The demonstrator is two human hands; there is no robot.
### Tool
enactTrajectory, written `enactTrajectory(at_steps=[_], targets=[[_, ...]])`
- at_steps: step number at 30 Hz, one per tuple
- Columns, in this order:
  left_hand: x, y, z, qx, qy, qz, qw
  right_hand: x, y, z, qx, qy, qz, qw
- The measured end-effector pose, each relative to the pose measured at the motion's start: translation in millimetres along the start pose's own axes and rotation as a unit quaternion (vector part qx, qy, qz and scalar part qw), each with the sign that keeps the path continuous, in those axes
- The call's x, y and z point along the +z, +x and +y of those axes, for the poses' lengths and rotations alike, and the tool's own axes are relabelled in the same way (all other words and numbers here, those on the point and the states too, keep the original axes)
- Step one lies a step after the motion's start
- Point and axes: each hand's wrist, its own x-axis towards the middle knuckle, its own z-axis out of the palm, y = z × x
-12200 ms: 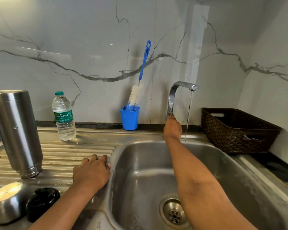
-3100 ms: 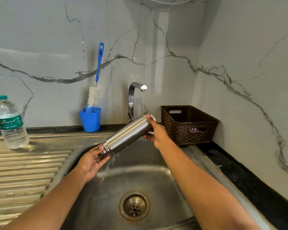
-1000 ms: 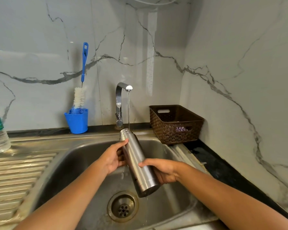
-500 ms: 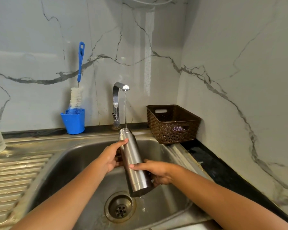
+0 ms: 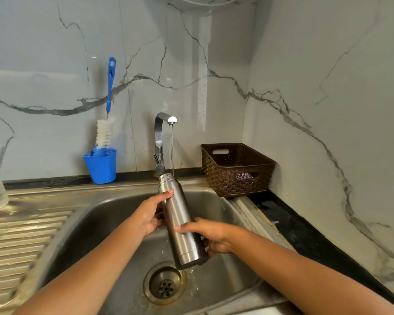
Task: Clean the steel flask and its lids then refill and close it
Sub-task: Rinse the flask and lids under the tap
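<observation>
water from the tap (image 5: 163,133) runs into the open mouth of the steel flask (image 5: 180,221), held tilted over the sink (image 5: 89,214). left hand (image 5: 149,215) grasps its upper body; right hand (image 5: 210,236) grasps near the base.

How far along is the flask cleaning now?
Done: the steel flask is open, no lid on its mouth. In hand: left hand and right hand hold it under the running tap over the sink. Left: perhaps brushing, as the bottle brush stands in its cup; the lids, out of view; refilling; closing.
</observation>
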Motion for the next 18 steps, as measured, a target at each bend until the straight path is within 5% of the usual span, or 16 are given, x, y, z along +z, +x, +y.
enactTrajectory(at_steps=[3,10,16,18], targets=[[1.3,-2.1,-0.6,-0.006,0.001,-0.021,1.0,1.4,-1.0,0.4,-0.002,-0.004,-0.021,1.0],[10.3,-3.1,0.7,0.006,0.062,-0.007,0.998,3.4,1.1,0.3,-0.031,-0.074,0.085,0.993],[5.9,-5.2,1.4,-0.015,-0.011,-0.016,1.0,-1.3,0.9,-0.6,0.002,0.04,0.006,0.999],[5.8,-4.5,2.3,-0.025,-0.011,-0.027,0.999,0.9,0.8,-0.9,-0.018,0.008,0.039,0.999]])
